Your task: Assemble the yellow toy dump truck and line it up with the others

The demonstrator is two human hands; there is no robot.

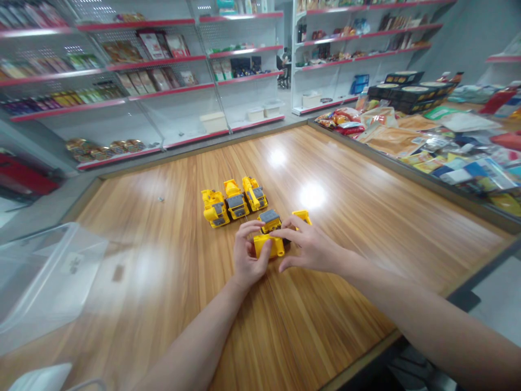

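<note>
Both my hands meet over a yellow toy construction truck [269, 233] on the wooden table [350, 228]. My left hand [249, 254] pinches the truck's near left side with curled fingers. My right hand [309, 247] covers its right side, fingers laid over the grey cab. Just beyond stand three more yellow toy trucks [234, 202] in a tight row, side by side, untouched. Another small yellow piece [302, 216] shows past my right fingers.
A clear plastic bin [44, 271] sits at the table's left edge. Packaged snacks and dark boxes [411, 92] crowd a counter on the right. Shelves with red edges [134, 92] holding goods line the far wall.
</note>
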